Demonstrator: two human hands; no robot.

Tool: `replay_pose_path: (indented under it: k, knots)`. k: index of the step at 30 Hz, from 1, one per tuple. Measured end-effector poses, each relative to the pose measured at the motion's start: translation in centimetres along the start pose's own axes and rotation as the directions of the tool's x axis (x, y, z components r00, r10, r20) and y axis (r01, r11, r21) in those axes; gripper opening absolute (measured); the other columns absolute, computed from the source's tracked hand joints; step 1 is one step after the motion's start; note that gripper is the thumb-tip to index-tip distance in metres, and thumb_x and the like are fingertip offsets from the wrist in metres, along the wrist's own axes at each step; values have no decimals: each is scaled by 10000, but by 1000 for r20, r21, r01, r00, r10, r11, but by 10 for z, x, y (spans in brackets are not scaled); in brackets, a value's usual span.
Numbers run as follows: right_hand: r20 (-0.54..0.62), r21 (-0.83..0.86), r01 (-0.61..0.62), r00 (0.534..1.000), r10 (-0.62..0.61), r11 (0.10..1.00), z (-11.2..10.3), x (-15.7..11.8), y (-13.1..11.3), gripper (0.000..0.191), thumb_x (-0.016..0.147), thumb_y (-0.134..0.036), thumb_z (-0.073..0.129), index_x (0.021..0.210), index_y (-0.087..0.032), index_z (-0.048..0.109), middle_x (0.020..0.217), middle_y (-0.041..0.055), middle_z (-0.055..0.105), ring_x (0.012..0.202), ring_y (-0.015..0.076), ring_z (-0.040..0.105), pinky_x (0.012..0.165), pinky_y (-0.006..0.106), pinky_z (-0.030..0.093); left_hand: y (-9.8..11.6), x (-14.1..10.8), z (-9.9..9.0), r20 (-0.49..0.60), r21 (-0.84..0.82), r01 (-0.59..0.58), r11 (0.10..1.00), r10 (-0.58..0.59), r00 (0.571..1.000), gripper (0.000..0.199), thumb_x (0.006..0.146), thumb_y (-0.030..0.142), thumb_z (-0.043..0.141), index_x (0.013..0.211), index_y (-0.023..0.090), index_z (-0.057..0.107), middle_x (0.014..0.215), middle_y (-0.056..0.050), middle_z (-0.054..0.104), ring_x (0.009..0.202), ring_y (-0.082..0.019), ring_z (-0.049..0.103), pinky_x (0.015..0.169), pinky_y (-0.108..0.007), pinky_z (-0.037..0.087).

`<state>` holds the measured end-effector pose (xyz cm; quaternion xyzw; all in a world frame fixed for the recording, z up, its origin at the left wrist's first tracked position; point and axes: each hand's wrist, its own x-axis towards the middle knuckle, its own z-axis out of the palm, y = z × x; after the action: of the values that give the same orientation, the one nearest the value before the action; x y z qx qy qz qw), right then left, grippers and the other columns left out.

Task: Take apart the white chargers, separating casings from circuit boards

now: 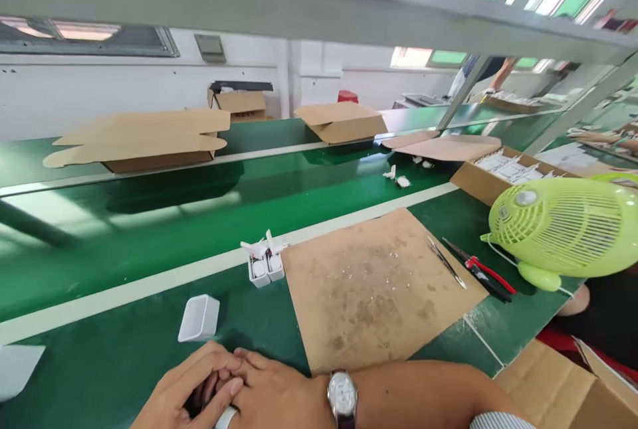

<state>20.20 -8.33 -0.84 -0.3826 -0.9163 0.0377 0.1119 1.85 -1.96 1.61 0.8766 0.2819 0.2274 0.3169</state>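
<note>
At the bottom edge, my left hand (182, 389) and my right hand (274, 386) are pressed together, fingers bent and overlapping. Between them shows a small white piece (226, 418), mostly hidden; I cannot tell what it is. A wristwatch (342, 393) sits on my right wrist. Just beyond the hands a small white plastic box (200, 318) lies on the green bench. Farther off, two white boxes (266, 269) stand side by side with white parts sticking out. Right of the hands lies a stained brown cardboard sheet (359, 289) dotted with white crumbs.
Tweezers (447, 263) and red-handled pliers (481, 269) lie near a lime-green fan (568, 230). Behind it is an open carton (478, 180) of white parts. A green conveyor belt (199, 216) runs across, with cardboard boxes (144, 137) beyond. Overhead crosses a grey beam (299, 4).
</note>
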Motion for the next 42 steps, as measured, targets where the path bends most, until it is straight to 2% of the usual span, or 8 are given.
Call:
replay_pose_path:
  k: [2,7,18,23,28,33,37,42]
  knots:
    - [16,-2,131,991,-130,991,-14,-5,-2,281,929,-366,672,1063,-140,770,1259,134,726,1382,326,518,1278,464,260,5,0,-3,-2,5,15,1000,-15,1000,116,944,306,645,1016,260,722,748,29,667,573,-100,613,571,-166,541]
    - [35,16,142,989,-143,990,-33,-8,2,303,898,-392,680,1027,-140,788,1210,152,735,1352,351,527,1274,494,224,10,3,-6,-2,19,37,999,-37,999,105,944,296,645,991,240,721,751,21,655,578,-99,589,560,-177,517]
    - [-65,-33,152,986,-154,988,-22,-11,4,389,1053,-380,437,1101,-142,742,1196,125,740,1281,323,575,1254,512,229,6,2,-6,-1,32,8,999,-8,1000,128,925,313,681,1034,248,701,803,20,680,568,-97,585,559,-181,522]
    - [-11,-5,150,989,-150,989,-26,-11,3,278,993,-334,527,1053,-174,746,1225,98,743,1315,320,556,1248,501,255,8,6,-8,-5,46,-22,999,22,1000,112,927,317,682,1015,249,699,813,25,685,560,-83,592,554,-161,528]
    - [-47,-34,136,989,-137,990,-26,-11,3,401,1065,-380,423,1119,-127,729,1263,163,716,1279,309,590,1247,504,255,5,5,-9,19,48,-24,999,23,1000,116,930,281,681,1038,243,696,805,25,685,568,-87,592,564,-170,532]
    - [32,41,172,984,-173,984,-29,-9,6,317,999,-355,565,1102,-117,749,1264,159,715,1349,350,541,1262,520,235,8,3,-6,15,40,14,999,-15,1000,78,949,244,653,1014,231,695,785,22,667,570,-85,570,556,-179,508]
    - [54,52,160,985,-162,986,-29,-8,5,383,965,-369,615,1174,-67,722,1283,189,701,1353,356,537,1271,514,217,13,3,-6,-5,20,31,999,-31,1000,65,950,235,646,994,230,693,769,22,651,574,-88,563,567,-187,508]
    - [24,57,162,986,-163,985,-27,-8,3,297,961,-349,607,1072,-117,756,1245,166,717,1362,358,523,1268,518,211,13,4,-9,6,44,33,998,-34,999,87,942,270,657,1008,247,710,777,22,660,578,-97,578,571,-193,521]
